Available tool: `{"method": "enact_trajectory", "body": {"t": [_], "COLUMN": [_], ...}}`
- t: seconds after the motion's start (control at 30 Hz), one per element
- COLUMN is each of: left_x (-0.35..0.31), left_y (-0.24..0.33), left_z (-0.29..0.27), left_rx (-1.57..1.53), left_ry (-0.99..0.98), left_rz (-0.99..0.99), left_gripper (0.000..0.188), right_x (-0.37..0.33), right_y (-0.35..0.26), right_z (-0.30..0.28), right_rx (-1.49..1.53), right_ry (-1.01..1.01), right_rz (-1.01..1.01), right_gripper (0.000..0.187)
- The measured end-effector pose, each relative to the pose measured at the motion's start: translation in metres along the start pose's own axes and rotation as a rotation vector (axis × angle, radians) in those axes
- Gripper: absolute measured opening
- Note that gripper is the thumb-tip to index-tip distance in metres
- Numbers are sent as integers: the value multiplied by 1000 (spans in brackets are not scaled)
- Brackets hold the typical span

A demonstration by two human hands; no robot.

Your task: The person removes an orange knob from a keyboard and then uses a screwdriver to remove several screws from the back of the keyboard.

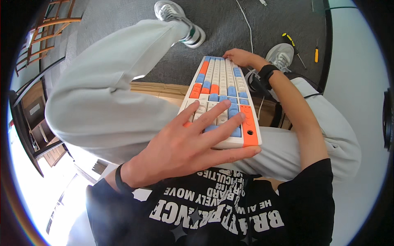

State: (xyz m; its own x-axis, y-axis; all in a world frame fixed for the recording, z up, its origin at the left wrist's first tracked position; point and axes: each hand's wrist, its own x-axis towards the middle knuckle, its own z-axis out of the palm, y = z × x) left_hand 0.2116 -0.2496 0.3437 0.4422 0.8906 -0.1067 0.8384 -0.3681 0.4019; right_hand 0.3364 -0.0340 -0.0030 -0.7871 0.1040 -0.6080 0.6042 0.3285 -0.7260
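At the upper left of the frame stands a brown wooden slatted chair [53,30]. Right of it, a bent leg in pale grey trousers [98,94] fills the left of the frame, ending in a grey-and-white laced shoe [180,22] at top centre, on a dark grey floor [127,37].

From the lower left comes the left hand [186,141], a thin black band [120,178] round its wrist. Its grip is spread wide, palm down: the fingers fan over the keys at the near end, and the thumb reaches the lower right corner. It is not closed around anything.

Beneath it, a long white plastic keyboard with cream, blue and orange keys [222,84] slants through the centre of the frame, between the knees, an orange panel [247,123] at its lower right.

At the keyboard's far end, top centre, the right hand [239,58] bends its fingers at the upper corner, touching it; the fingertips are partly hidden, so I cannot tell how far its grip is closed. A black watch [269,71] circles that wrist.

At the upper right lies a screwdriver with a yellow handle [316,55].
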Motion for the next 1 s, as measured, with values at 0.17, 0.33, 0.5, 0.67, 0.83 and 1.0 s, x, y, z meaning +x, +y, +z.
{"method": "enact_trajectory", "body": {"t": [0.17,0.33,0.5,0.67,0.83,1.0], "left_x": [2,5,15,16,14,13], "left_y": [1,-1,-9,-13,-12,-10], "left_z": [-3,-10,-23,-25,-18,-18], "left_rx": [7,8,-51,-148,-125,-87], "left_ry": [-36,-56,-83,-119,-87,-54], "left_rz": [27,21,16,38,29,46], "left_gripper": [51,53,51,49,49,49], "right_x": [-7,-6,-7,-14,-29,-39], "right_y": [-3,8,10,15,-2,0], "right_z": [0,5,16,16,5,-17], "right_rx": [18,81,69,134,85,12], "right_ry": [52,181,181,227,275,208], "right_rz": [24,20,94,80,182,117], "right_gripper": [34,31,30,30,37,30]}}
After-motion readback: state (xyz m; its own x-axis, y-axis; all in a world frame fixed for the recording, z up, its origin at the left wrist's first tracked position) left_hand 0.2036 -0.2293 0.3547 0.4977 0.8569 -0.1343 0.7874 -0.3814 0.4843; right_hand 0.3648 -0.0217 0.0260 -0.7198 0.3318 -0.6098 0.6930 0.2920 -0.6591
